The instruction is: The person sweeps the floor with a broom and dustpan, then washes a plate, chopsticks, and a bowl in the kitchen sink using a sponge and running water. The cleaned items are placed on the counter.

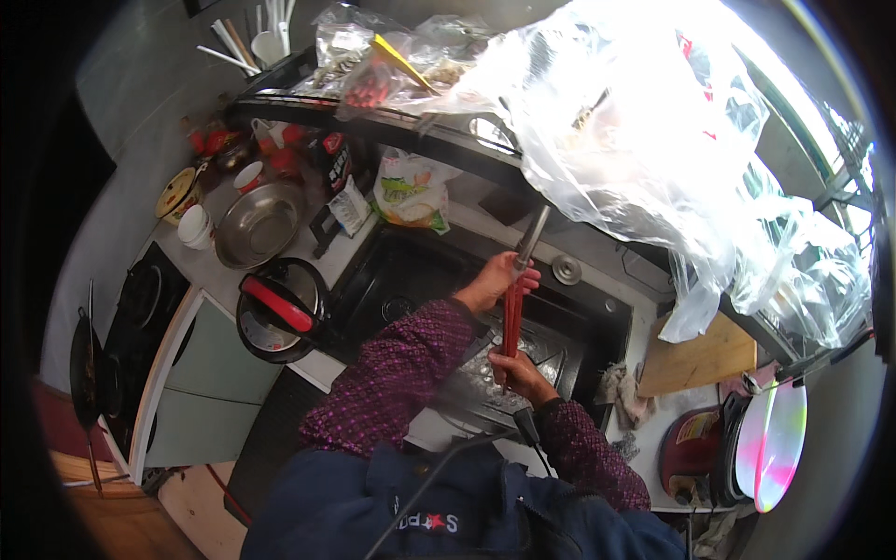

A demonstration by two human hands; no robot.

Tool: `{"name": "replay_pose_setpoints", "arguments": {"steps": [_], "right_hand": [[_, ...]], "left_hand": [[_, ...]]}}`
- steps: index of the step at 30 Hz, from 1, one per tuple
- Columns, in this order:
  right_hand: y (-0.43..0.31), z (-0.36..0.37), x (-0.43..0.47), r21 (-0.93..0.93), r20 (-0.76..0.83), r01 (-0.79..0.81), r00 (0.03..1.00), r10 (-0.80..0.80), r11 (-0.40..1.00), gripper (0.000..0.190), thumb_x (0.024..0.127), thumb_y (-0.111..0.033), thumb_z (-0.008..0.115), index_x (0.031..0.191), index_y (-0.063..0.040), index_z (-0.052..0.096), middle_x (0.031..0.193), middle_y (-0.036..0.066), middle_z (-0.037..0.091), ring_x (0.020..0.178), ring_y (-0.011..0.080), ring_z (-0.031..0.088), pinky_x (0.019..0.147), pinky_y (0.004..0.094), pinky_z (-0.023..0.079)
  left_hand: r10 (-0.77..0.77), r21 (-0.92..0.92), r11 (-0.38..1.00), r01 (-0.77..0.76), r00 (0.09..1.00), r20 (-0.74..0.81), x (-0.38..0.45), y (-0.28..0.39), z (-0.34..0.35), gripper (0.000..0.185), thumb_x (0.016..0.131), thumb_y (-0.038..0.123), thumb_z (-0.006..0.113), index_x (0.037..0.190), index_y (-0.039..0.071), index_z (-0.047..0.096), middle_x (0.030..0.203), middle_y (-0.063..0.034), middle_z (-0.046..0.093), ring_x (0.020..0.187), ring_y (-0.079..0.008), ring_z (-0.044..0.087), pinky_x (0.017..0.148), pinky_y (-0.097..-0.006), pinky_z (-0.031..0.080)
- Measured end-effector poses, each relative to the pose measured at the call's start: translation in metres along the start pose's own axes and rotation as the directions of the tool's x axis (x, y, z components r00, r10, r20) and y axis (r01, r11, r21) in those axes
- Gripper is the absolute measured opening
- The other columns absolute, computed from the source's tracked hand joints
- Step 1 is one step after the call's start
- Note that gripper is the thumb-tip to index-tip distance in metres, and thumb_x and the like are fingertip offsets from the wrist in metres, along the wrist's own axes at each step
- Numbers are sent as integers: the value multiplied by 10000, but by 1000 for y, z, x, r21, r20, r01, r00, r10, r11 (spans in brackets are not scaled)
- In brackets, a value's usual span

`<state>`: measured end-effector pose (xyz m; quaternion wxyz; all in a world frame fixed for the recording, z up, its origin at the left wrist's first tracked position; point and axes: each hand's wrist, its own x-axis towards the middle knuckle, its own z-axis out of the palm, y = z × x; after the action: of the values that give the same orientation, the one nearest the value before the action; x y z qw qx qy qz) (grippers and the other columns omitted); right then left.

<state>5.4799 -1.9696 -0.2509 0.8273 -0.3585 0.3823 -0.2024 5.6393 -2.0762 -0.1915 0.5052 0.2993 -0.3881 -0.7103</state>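
Note:
A bundle of red chopsticks (513,318) is held lengthwise over the black sink (378,280). My left hand (490,281) grips the far end of the bundle, right by the metal faucet spout (533,236). Around the near end closes my right hand (523,374). Below the chopsticks, the right-hand part of the sink looks wet and shiny, and its contents are hard to make out. A round metal drain strainer (566,269) sits on the sink's back rim.
Left of the sink stand a pot with a red-handled lid (276,302) and a steel basin (259,225). At right are a wooden cutting board (696,355), a rag (623,392) and a red cooker (689,444). A shelf (378,126) loaded with plastic bags (616,140) overhangs the back.

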Motion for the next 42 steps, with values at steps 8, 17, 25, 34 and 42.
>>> {"name": "replay_pose_setpoints", "arguments": {"steps": [8, 17, 25, 34, 42], "right_hand": [[-14, 11, 13, 47, 49, 33, 998, -36, 998, 193, 811, -206, 639, 864, -107, 482, 580, -85, 326, 437, 42, 262, 415, 212, 206], [-25, -4, 17, -52, 72, 193, 979, -189, 980, 256, 802, -298, 645, 906, -86, 544, 689, -23, 513, 588, 75, 480, 532, 217, 379], [2, -29, 39, 186, 17, -47, 999, 44, 981, 577, 908, -548, 304, 1150, -68, 516, 1028, 127, 586, 844, 205, 575, 726, 323, 482], [16, -3, 56, 656, -114, 136, 990, -80, 742, 433, 956, -341, 335, 1172, 16, 450, 1164, 164, 518, 1053, 293, 509, 912, 440, 427], [-17, 1, 5, 140, 129, -64, 991, 46, 988, 435, 928, -409, 412, 1014, -5, 548, 696, 56, 554, 499, 90, 486, 427, 187, 381]], "left_hand": [[-107, 31, 994, 104, 990, 90, -19, 15, 6, 253, 876, 257, 550, 1042, 73, 499, 947, -90, 620, 810, -186, 622, 739, -331, 516], [-162, 360, 917, 171, 985, -56, -47, 48, -5, 215, 886, 231, 507, 977, 38, 536, 970, -81, 621, 848, -190, 620, 688, -366, 540], [-45, 434, 892, 124, 981, -187, -60, 47, -3, 214, 900, 233, 495, 994, 41, 513, 982, -93, 625, 834, -181, 622, 649, -377, 545], [22, 340, 939, 61, 971, -237, -90, 28, 6, 147, 879, 223, 522, 961, 102, 507, 983, -53, 627, 846, -156, 604, 663, -354, 528], [-149, 223, 956, 190, 971, -189, -137, 53, 5, 171, 861, 218, 575, 992, 109, 553, 1035, -66, 623, 894, -173, 615, 696, -336, 547]]}}
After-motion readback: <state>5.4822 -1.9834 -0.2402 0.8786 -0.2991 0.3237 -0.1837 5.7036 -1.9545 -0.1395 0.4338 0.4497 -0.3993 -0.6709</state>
